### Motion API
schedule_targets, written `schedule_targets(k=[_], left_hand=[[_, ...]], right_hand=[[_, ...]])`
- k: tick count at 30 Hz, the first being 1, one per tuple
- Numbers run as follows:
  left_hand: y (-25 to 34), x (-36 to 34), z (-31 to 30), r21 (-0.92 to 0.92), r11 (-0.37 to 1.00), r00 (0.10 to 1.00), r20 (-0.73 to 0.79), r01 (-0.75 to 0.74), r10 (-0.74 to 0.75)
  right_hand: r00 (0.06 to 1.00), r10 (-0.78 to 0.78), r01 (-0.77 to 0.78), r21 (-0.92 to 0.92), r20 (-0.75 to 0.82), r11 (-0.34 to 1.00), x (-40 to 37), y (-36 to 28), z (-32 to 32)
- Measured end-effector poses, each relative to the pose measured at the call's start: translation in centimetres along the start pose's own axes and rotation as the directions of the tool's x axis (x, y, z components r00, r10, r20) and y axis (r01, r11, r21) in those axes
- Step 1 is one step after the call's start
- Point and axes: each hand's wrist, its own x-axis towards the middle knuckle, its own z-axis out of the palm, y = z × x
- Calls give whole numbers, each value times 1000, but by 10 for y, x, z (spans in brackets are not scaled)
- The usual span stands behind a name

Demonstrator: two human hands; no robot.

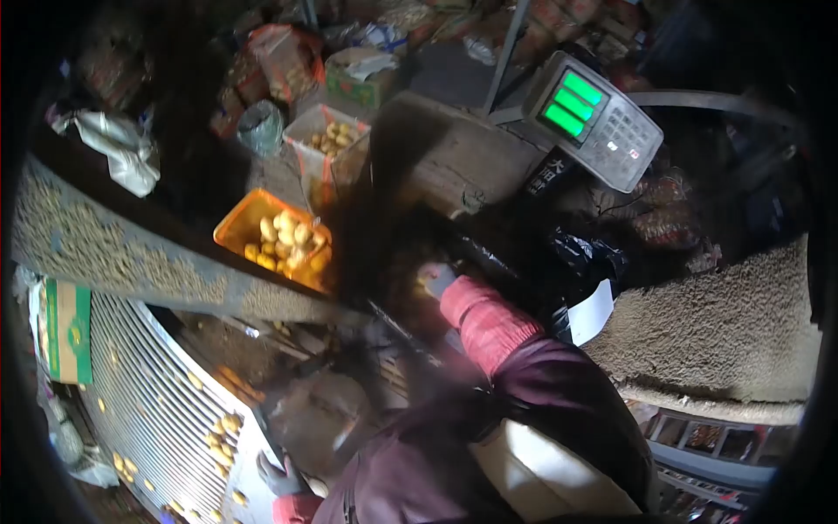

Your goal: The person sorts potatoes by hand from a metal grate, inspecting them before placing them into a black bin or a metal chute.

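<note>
My left hand [279, 478], in a grey glove, is at the lower left beside the edge of a ribbed metal roller bed [148, 375]. Its fingers are apart and nothing shows in them. A cluster of potatoes [223, 441] lies on the bed just beyond it. My right hand [439, 278], also gloved, reaches forward from a red sleeve [489, 319] over a dark, blurred area. A yellowish patch shows by its fingertips; I cannot make out what it is. An orange crate [240, 214] holding potatoes [288, 237] stands to the left of this hand.
A scale display [602, 118] with green readouts rises at the upper right. Behind the crate stands a clear bag-lined basket [327, 148] of potatoes. A dirt-caked beam [131, 236] crosses the left; a dirt-caked panel [716, 323] stands at the right. A green box [70, 332] sits by the rollers.
</note>
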Motion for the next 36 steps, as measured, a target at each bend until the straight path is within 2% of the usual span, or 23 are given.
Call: schedule_targets(k=[1,3,7,15,20,23,24,25,26,27,28,29,30,32,35,36], left_hand=[[-2,2,1,12,1000,1000,24,13,-13],[-10,-1,6,-27,996,995,53,81,-79],[-27,8,23,-9,998,996,68,56,-55],[-36,15,35,-39,998,996,78,39,-36],[-82,6,52,-127,992,997,79,-1,11],[12,3,7,-379,893,958,235,244,-162],[-77,5,67,-51,996,995,-63,-79,76],[-45,4,47,-139,982,990,78,129,-119],[-9,4,25,-173,922,927,214,345,-307],[15,0,10,-194,944,962,120,266,-246],[39,-3,-4,-200,963,983,24,183,-182],[35,0,0,-1,987,947,-282,-163,156],[40,-4,-4,-71,995,970,-236,-73,54],[41,-4,-10,-103,986,955,-281,-128,95],[48,-11,-23,-192,967,911,-405,-169,79],[46,-20,-25,-208,974,933,-359,-91,11]], right_hand=[[998,66,-66,4,23,998,-6,-8,-7],[949,293,-290,-44,118,956,-26,-37,-30],[880,435,-439,-26,192,898,-43,-50,-42],[853,463,-508,187,240,840,-39,-77,-54],[845,419,-523,349,333,778,-67,-102,-34],[840,330,-516,446,430,732,-97,-121,-6],[832,299,-517,458,467,724,-106,-130,4],[819,273,-521,456,505,722,-112,-141,11],[803,260,-524,427,537,737,-117,-154,22],[821,288,-460,272,493,845,-111,-123,38],[771,290,-474,208,567,856,-129,-163,49],[731,287,-472,155,618,868,-141,-214,52],[681,337,-483,53,650,874,-147,-225,68],[625,380,-436,-99,681,894,-156,-236,99],[498,293,-352,-119,816,929,-168,-243,150],[497,163,-213,-63,852,975,-166,-237,167]])
